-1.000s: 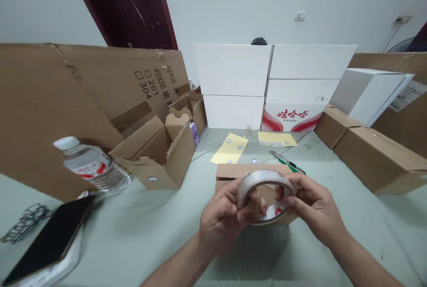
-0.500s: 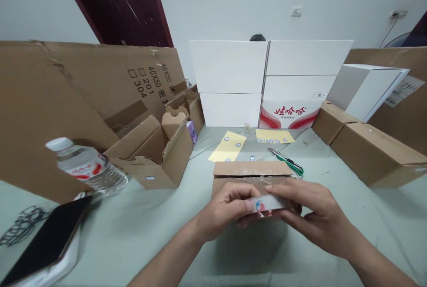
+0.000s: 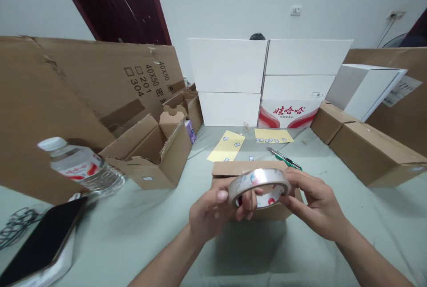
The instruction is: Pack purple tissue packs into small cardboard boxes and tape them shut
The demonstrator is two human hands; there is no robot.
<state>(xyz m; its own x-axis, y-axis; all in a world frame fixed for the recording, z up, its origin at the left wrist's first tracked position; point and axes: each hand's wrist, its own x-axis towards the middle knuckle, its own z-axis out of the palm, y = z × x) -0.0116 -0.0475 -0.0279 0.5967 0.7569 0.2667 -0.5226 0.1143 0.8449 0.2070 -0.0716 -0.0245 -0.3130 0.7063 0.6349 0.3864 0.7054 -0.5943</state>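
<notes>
A roll of clear packing tape [image 3: 258,181] stands on edge in front of me, held up above a small flat cardboard box [image 3: 247,168]. My left hand [image 3: 213,209] grips the roll's left side, with fingers passing through its core. My right hand [image 3: 315,202] holds the right side, its fingers curled over the rim. The roll shows a red-and-white printed label on its inner core. The box lies on a pale green cloth, and its lower part is partly hidden by my hands and the roll.
A green utility knife [image 3: 283,158] and several small labels on yellow sheets [image 3: 227,147] lie beyond the box. To the left are an open carton [image 3: 150,162], a water bottle [image 3: 76,165] and a phone [image 3: 40,247]. White boxes [image 3: 230,73] are stacked behind, with brown cartons [image 3: 370,153] at right.
The roll has turned from lying flat between my hands to standing on edge, with its round opening facing me. It is also raised slightly above the box.
</notes>
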